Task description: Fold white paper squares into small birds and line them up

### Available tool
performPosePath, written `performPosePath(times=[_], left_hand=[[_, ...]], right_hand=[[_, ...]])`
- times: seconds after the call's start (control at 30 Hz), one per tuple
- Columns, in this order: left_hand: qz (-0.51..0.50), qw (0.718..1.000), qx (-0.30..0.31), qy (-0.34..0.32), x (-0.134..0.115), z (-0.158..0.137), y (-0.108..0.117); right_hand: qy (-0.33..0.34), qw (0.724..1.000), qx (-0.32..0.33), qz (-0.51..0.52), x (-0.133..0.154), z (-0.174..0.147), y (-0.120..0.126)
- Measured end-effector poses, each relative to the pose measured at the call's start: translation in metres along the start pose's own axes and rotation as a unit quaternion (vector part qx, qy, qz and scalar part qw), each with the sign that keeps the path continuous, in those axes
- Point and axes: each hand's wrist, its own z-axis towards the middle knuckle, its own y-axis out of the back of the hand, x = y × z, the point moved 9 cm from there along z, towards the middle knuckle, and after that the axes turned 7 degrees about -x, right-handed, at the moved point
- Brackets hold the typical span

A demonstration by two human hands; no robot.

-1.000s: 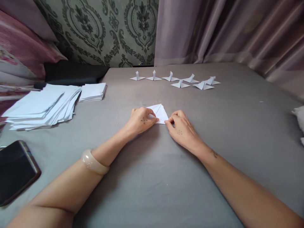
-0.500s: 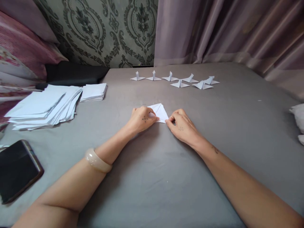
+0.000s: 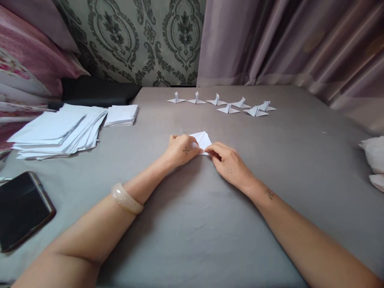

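Note:
A small folded sheet of white paper (image 3: 204,139) lies on the grey cloth surface in front of me, a diagonal crease showing on it. My left hand (image 3: 183,149) is closed on its left side, thumb and fingers pressed on the near edge. From the right, my right hand (image 3: 228,162) pinches the near right part of the paper, its fingertips close to the left thumb. Both hands cover part of the sheet, so its full outline is hidden. A pale bangle (image 3: 127,199) circles the left wrist.
Several folded white paper birds (image 3: 196,98) stand in rows at the back. To the left lie a large stack of white sheets (image 3: 57,128), a smaller stack (image 3: 121,115) and a dark phone (image 3: 25,210). White fabric (image 3: 373,154) sits at the right edge.
My right hand's fingertips have moved left over the paper, closer to my left thumb. My left hand stays on the paper. The camera view has shifted slightly.

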Motion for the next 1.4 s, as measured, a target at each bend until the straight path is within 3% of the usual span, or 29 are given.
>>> performPosePath(times=[0.37, 0.5, 0.57, 0.6, 0.67, 0.77, 0.93, 1.03, 1.17, 1.4], left_hand=[[-0.02, 1.0, 0.005, 0.024, 0.012, 0.0, 0.007], [-0.041, 0.998, 0.037, 0.006, 0.008, -0.003, 0.005], [-0.044, 0.998, 0.04, 0.005, 0.007, -0.004, 0.006], [-0.044, 0.998, 0.04, 0.007, 0.007, -0.005, 0.006], [-0.045, 0.998, 0.039, 0.008, 0.005, -0.005, 0.007], [-0.045, 0.998, 0.038, 0.007, 0.004, -0.006, 0.007], [-0.039, 0.999, 0.034, 0.007, 0.005, -0.005, 0.006], [-0.032, 0.999, 0.03, 0.012, 0.005, -0.004, 0.005], [-0.022, 0.999, 0.032, 0.005, 0.007, -0.004, 0.006], [-0.079, 0.991, 0.101, -0.029, 0.012, -0.007, 0.012]], right_hand=[[0.037, 0.979, 0.052, -0.195, 0.022, -0.017, -0.015], [0.024, 0.986, 0.058, -0.155, 0.017, -0.013, -0.01], [-0.023, 0.997, 0.058, -0.051, 0.003, -0.007, -0.003], [-0.083, 0.996, 0.036, 0.009, -0.012, -0.004, 0.004], [-0.225, 0.969, -0.022, 0.095, -0.046, -0.005, 0.016], [-0.298, 0.941, -0.072, 0.146, -0.068, -0.007, 0.023], [-0.203, 0.974, -0.06, 0.086, -0.048, -0.002, 0.02], [-0.09, 0.993, -0.067, 0.043, -0.02, -0.002, 0.016], [0.044, 0.998, -0.012, -0.039, 0.014, -0.009, -0.002], [0.057, 0.992, 0.018, -0.116, 0.016, -0.014, -0.009]])
